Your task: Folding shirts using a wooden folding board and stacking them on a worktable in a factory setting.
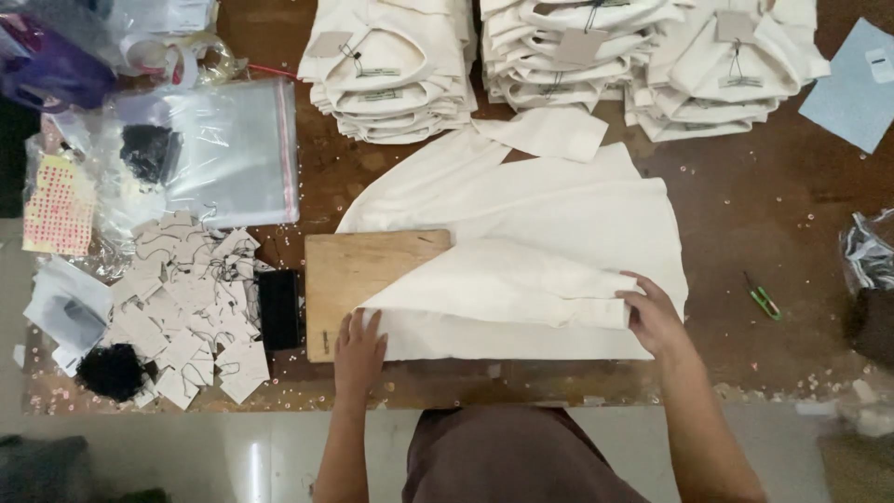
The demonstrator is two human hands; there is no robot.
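The left hand (358,352) lies flat on the cream garment (521,251), fingers close together and pressed down at the near-left corner, where the cloth meets the wooden folding board (358,270). The right hand (654,317) pinches the folded edge of the cloth between thumb and fingers. To do this fold well, I think the left fingers should hold the corner firmly against the board while the right fingers draw the flap straight and smooth, so the crease follows the edge of the board without wrinkles.

The garment is plain, off-white and looks soft; it is spread on the brown worktop (745,205), and it covers most of the board. One sleeve seems to point away from the fingers, but this is not fully clear. Beyond the fingers stand stacks of folded cream garments (391,84). Left of the left fingers lie paper tags (186,317) and clear plastic bags (233,149); right of the right fingers lies a small green snipper (764,300).
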